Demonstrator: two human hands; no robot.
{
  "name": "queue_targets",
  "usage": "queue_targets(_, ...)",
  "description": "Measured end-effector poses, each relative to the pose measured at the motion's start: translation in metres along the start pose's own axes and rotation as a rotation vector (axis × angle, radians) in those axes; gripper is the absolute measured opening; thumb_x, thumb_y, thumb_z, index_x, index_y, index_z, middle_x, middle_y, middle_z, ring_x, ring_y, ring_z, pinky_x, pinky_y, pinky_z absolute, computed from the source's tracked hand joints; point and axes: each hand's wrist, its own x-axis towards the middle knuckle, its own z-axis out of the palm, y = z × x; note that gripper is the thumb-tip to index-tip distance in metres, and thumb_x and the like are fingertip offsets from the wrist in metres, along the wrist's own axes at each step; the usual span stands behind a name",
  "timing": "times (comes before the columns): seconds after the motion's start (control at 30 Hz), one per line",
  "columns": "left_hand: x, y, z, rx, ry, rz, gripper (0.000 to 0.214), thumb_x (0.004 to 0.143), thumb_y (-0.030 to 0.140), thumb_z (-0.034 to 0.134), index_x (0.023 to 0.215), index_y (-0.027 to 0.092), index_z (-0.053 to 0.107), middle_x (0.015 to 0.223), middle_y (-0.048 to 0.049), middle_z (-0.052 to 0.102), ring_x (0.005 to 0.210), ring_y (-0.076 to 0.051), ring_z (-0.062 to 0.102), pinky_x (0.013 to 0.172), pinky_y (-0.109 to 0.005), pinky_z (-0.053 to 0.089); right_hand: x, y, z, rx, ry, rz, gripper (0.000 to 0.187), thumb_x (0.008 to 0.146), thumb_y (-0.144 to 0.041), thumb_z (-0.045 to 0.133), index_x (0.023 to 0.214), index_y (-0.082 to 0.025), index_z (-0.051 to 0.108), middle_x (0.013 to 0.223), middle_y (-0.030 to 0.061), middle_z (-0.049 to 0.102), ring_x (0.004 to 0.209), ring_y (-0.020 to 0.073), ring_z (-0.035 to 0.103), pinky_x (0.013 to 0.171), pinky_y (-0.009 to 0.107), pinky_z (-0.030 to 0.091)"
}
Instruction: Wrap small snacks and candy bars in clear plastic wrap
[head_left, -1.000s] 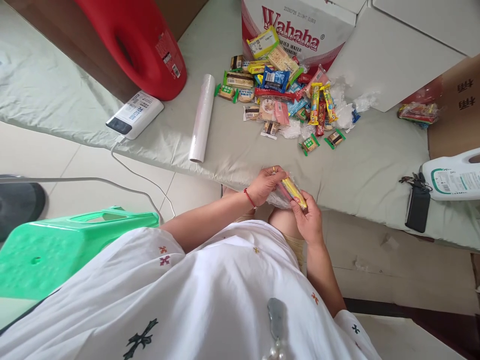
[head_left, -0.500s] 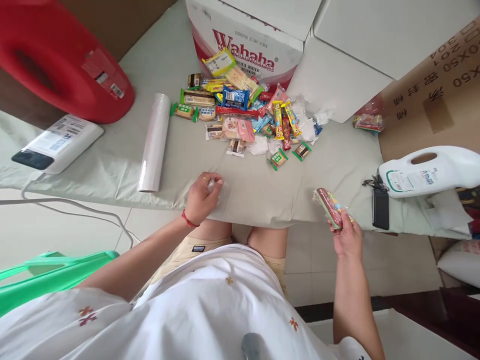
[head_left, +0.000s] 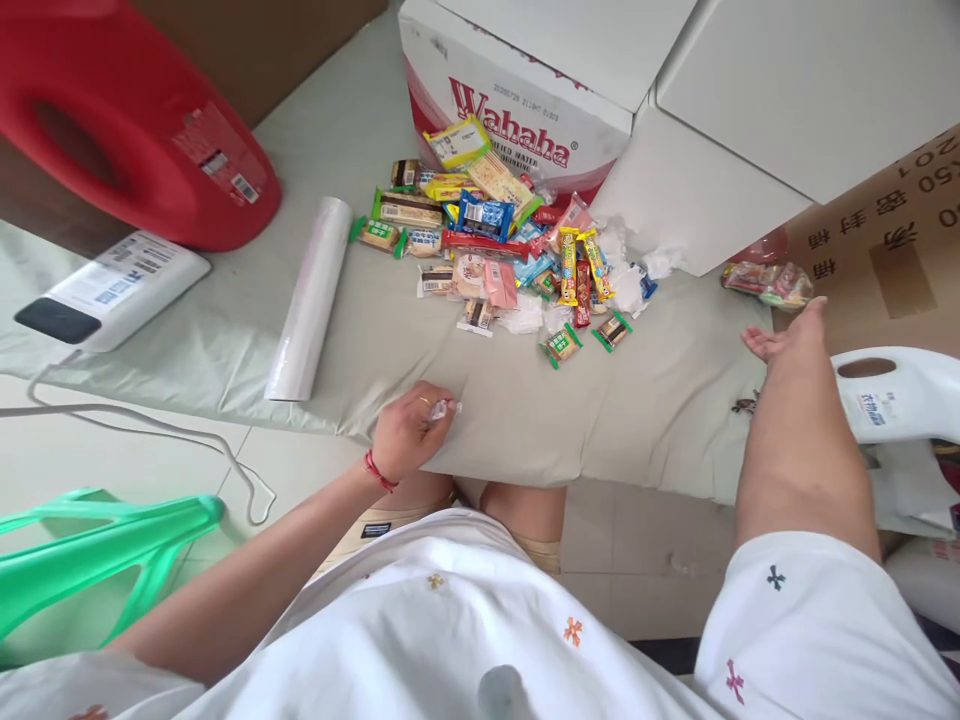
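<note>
My left hand [head_left: 411, 428] is closed near the table's front edge, with a bit of crumpled clear plastic film [head_left: 441, 409] poking out between thumb and fingers. At the far right, my right hand [head_left: 789, 332] is stretched out with its fingers apart and nothing in them. Just beyond it, clear-wrapped colourful snack packs [head_left: 769, 284] lie against the cardboard box. A heap of wrapped snacks [head_left: 487, 215] spreads across the back middle of the table, with crumpled white plastic [head_left: 523, 316] among it. Two small green-edged biscuit packs [head_left: 561, 345] lie at its front.
A plastic film roll [head_left: 309, 300], a white device [head_left: 120, 285] and a red jug [head_left: 217, 165] stand on the left. The Wahaha carton [head_left: 517, 110] is at the back. On the right are a cardboard box [head_left: 907, 235] and a white bottle [head_left: 900, 390]; a green stool [head_left: 105, 560] is below left.
My right hand has moved forward and right, letting go of the wrapped snack pack, which now lies by the cardboard box. My left hand stays near the edge, still closed on film.
</note>
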Motion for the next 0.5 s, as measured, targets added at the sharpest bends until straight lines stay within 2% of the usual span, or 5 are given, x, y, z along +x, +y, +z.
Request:
queue_targets(0.1,-0.001,0.001,-0.003,-0.057,0.010,-0.037,0.023,0.093,0.037,0.054,0.086,0.021,0.068,0.086,-0.0070,0.073,0.076,-0.019,0.066,0.071,-0.031,0.050,-0.016,0.008,0.019,0.033,-0.003,0.318,0.039,0.105,-0.039,0.037,0.070,-0.024,0.047,0.078,0.0064,0.063,0.066,0.0138,0.059,0.064,0.038,0.049)
queue_targets(0.23,-0.005,0.006,-0.010,-0.254,0.102,-0.230,0.025,0.096,0.040,0.055,0.103,0.020,0.068,0.083,-0.0028,0.069,0.066,-0.014,0.057,0.067,-0.028,0.046,-0.086,0.063,0.033,0.097,-0.068,0.199,0.014,0.090,-0.019,0.062,0.078,-0.020,0.057,0.069,-0.0016,0.063,0.058,0.0090,0.054,0.058,0.025,0.047)
queue_targets(0.3,-0.005,0.016,-0.014,-0.457,0.139,-0.324,0.030,0.096,0.045,0.058,0.114,0.021,0.063,0.074,0.0019,0.061,0.058,-0.011,0.047,0.059,-0.025,0.041,-0.136,0.092,0.029,0.122,-0.110,0.129,0.010,0.086,-0.023,0.069,0.081,-0.017,0.064,0.071,-0.0014,0.067,0.056,0.0073,0.052,0.056,0.021,0.045)
queue_targets(0.4,0.001,0.044,-0.014,-0.909,0.091,-0.413,0.038,0.094,0.057,0.062,0.111,0.024,0.056,0.060,0.0085,0.038,0.050,-0.009,0.034,0.050,-0.021,0.031,-0.231,0.117,0.021,0.203,-0.260,-0.020,0.027,0.078,-0.040,0.081,0.083,-0.016,0.070,0.073,-0.0007,0.069,0.056,0.0070,0.053,0.056,0.020,0.045)
queue_targets(0.5,0.003,0.079,-0.001,-1.244,-0.127,-0.545,0.048,0.096,0.070,0.047,0.107,0.025,0.053,0.061,0.0086,0.030,0.046,-0.009,0.025,0.044,-0.021,0.023,-0.335,0.118,0.027,0.392,-0.589,0.142,0.044,0.078,-0.060,0.080,0.093,-0.018,0.074,0.081,0.0039,0.075,0.063,0.0126,0.062,0.059,0.025,0.053)
